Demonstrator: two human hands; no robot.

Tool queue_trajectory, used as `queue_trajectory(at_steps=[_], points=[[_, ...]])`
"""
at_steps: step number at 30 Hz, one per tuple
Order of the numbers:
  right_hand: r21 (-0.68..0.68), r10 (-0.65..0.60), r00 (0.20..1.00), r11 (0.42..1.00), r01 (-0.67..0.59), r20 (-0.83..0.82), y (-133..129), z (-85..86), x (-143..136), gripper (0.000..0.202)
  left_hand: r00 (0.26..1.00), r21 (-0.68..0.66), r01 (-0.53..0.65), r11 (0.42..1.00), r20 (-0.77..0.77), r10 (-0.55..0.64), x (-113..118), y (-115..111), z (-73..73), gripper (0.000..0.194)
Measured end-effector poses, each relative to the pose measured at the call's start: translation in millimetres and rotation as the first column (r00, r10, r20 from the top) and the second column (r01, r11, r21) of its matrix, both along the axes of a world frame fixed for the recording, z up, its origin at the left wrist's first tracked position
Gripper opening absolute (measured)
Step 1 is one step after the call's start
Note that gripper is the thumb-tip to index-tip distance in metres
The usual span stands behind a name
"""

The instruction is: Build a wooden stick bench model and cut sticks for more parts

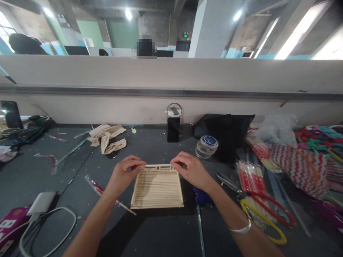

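Note:
A shallow tray built of thin pale wooden sticks [158,187] lies on the dark table in front of me. Along its far edge runs a raised rail of sticks with small upright pieces. My left hand [128,170] pinches the rail's left end between thumb and fingers. At the right end, my right hand [190,169] does the same, with a silver bangle on that wrist. Both fingertips touch the wood; how firmly they hold it cannot be seen. A loose stick in a torn wrapper [118,202] lies left of the tray.
Scissors with red and yellow handles [277,237], packs of sticks [250,178] and a zigzag-patterned cloth [298,169] crowd the right. A clear jar [207,147], black bag [225,132] and phone [173,130] stand behind. Crumpled beige cloth [108,137] and a white charger [43,203] lie left.

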State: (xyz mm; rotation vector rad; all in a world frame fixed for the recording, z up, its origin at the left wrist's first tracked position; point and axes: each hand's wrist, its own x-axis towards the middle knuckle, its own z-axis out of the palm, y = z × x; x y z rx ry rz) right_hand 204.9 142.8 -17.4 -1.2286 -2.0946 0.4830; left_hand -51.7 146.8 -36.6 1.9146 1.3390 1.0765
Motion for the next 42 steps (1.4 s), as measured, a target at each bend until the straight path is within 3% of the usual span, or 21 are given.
queue_trajectory(at_steps=[42], points=[[0.023,0.037,0.999,0.999,-0.036,-0.026,-2.0,1.4,-3.2,0.014,1.000,0.002,0.002,1.000,-0.014,-0.002,0.4,-0.9,-0.1,0.018]])
